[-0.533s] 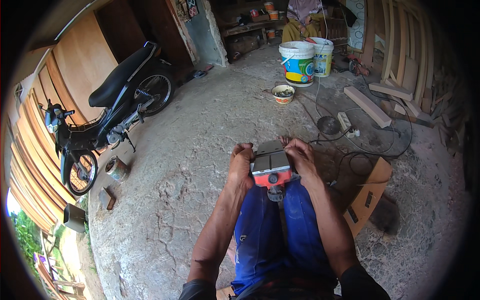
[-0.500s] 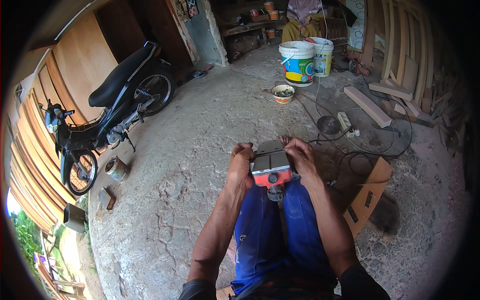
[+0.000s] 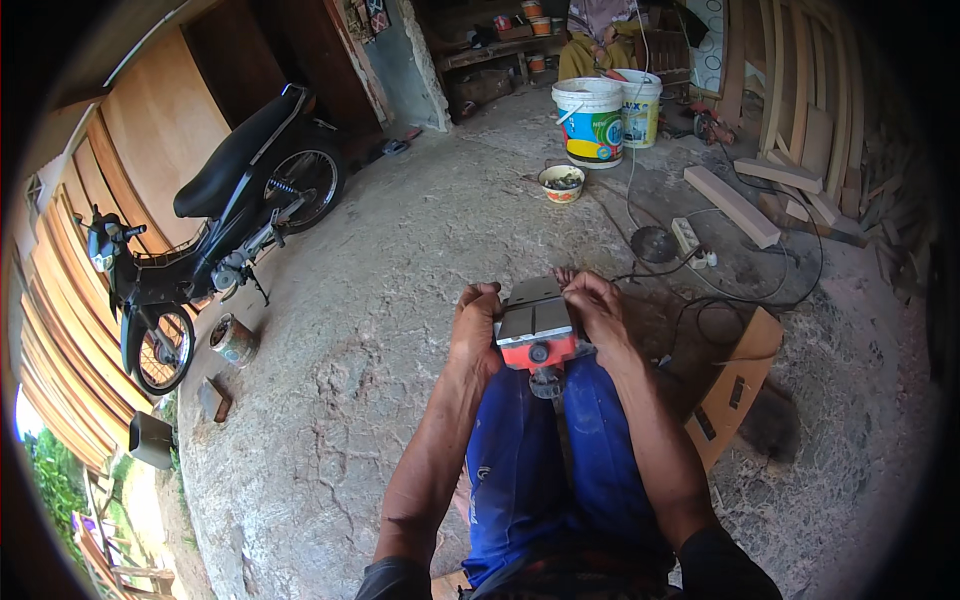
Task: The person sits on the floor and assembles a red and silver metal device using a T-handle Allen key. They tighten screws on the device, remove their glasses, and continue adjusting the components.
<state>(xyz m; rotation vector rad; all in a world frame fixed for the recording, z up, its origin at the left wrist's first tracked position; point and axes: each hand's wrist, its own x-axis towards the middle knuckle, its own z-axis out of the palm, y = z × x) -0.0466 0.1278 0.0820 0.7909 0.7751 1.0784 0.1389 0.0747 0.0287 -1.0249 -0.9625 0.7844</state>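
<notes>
A red electric hand planer (image 3: pixel 535 322) rests upside down over my lap, its grey metal sole facing up and its black front knob pointing down toward me. My left hand (image 3: pixel 475 320) is closed at its left side, with the fingers curled at the sole's edge. On the opposite side my right hand (image 3: pixel 600 312) is closed too, thumb and fingers bent against the edge near the blade slot. The fingertips of both hands are partly hidden. Beneath the planer are my legs in blue trousers (image 3: pixel 515 470).
A wooden board with dark slots (image 3: pixel 738 385) lies at my right, near a looped black cable (image 3: pixel 720 310). Ahead are a power strip (image 3: pixel 686 236), a wooden beam (image 3: pixel 732 206), a small bowl (image 3: pixel 562 184) and paint buckets (image 3: pixel 588 120). A motorbike (image 3: pixel 220 200) stands left; a person sits at the back.
The view has shifted slightly. Both hands keep nearly the same hold on the planer, with only small finger movements.
</notes>
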